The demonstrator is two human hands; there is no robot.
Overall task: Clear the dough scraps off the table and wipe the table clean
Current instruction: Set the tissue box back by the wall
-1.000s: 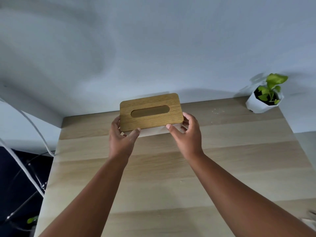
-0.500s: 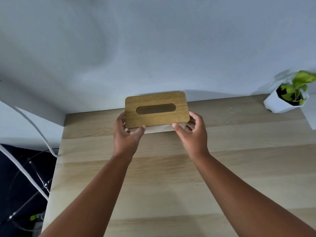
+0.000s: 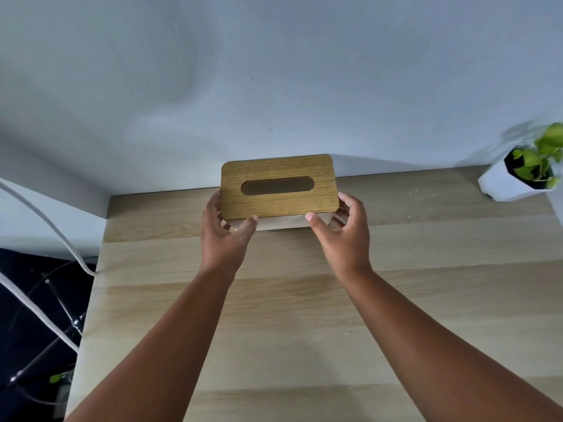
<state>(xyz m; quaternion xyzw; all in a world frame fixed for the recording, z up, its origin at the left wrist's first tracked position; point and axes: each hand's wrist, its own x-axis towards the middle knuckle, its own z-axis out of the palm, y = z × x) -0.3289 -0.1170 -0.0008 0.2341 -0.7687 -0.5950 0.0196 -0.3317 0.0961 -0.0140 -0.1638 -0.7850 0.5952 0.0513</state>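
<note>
A tissue box [image 3: 278,190] with a wooden slotted lid and a white body stands at the back of the light wooden table [image 3: 304,315], close to the wall. My left hand [image 3: 224,236] grips its left end, thumb on the front face. Gripping the right end is my right hand [image 3: 342,234], thumb also on the front. No tissue shows in the slot. Small pale dough scraps [image 3: 422,194] are scattered on the table at the back right, between the box and a plant pot.
A white faceted pot with a green plant [image 3: 518,178] sits at the back right corner. White cables [image 3: 45,226] hang off the left table edge over a dark floor. The wall runs right behind the table.
Both hands have carried the tissue box a little farther back toward the wall. The view has turned left, so the plant now sits at the right edge.
</note>
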